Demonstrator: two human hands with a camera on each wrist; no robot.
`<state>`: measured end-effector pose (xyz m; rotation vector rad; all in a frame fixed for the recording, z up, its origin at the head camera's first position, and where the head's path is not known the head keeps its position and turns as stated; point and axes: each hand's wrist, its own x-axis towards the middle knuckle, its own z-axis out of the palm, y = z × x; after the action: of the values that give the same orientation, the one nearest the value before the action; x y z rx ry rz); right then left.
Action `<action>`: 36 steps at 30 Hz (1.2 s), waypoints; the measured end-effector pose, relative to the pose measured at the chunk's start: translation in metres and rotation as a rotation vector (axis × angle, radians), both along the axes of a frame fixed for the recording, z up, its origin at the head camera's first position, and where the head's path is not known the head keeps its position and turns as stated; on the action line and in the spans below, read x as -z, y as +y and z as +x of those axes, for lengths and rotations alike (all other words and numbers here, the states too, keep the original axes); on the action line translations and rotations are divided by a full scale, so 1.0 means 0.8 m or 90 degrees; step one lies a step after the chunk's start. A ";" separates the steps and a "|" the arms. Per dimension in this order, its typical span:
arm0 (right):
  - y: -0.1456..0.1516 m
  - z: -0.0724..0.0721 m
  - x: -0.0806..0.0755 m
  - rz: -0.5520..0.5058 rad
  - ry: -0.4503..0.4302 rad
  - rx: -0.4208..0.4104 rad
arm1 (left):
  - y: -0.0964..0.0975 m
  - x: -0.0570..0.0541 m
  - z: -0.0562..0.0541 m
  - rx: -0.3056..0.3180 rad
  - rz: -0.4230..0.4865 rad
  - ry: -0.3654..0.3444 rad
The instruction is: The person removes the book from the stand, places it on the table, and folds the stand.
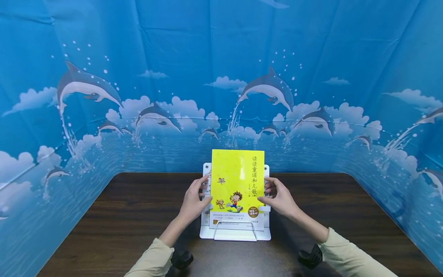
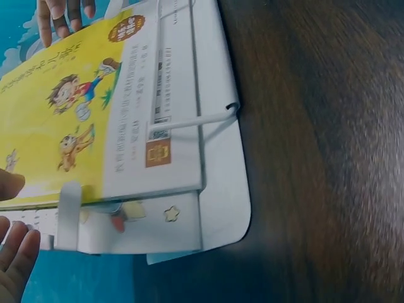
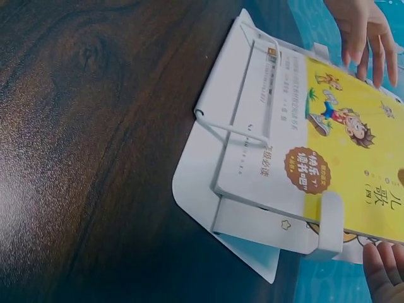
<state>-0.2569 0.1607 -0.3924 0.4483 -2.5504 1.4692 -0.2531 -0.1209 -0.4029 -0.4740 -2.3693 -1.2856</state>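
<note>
A yellow children's book (image 1: 235, 173) with a cartoon child and dog leans on a white book stand (image 1: 205, 232), its lower edge behind the stand's wire bar (image 1: 235, 239). Behind it is another book or printed sheet (image 2: 170, 214), mostly hidden. My left hand (image 1: 195, 196) is at the left edge, its thumb by the yellow cover and its fingers spread apart beside the stand. On the opposite side, my right hand (image 1: 282, 198) has its thumb at the cover's edge and its fingers loosely bent. White side clips (image 3: 330, 224) stand by both edges.
The stand rests on a dark wood-grain table (image 1: 121, 215). A blue curtain with dolphins (image 1: 221, 77) surrounds its back and sides. Black devices (image 1: 310, 257) sit at both wrists, next to light sleeves (image 1: 349, 252).
</note>
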 end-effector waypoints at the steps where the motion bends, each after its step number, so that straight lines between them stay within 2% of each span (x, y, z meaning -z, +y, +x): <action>1: -0.001 0.000 0.001 0.001 0.001 0.006 | 0.001 0.001 -0.001 -0.006 0.004 -0.003; 10: -0.014 0.002 0.004 0.018 0.002 0.072 | 0.017 0.011 -0.005 -0.044 0.057 -0.015; 14: -0.017 -0.001 0.002 0.001 -0.006 0.089 | 0.023 0.013 -0.006 -0.064 0.092 -0.031; 19: -0.019 -0.004 0.002 -0.012 -0.004 0.111 | 0.027 0.013 -0.007 -0.084 0.105 -0.023; 28: -0.024 -0.001 0.012 -0.003 0.037 0.113 | 0.026 0.012 -0.011 -0.082 0.107 -0.024; 36: -0.024 -0.002 0.014 -0.040 0.058 0.113 | 0.020 0.014 -0.012 -0.047 0.112 -0.031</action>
<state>-0.2585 0.1416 -0.4036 0.2647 -2.3969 1.4272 -0.2624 -0.1048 -0.4144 -0.3030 -2.2636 -1.4700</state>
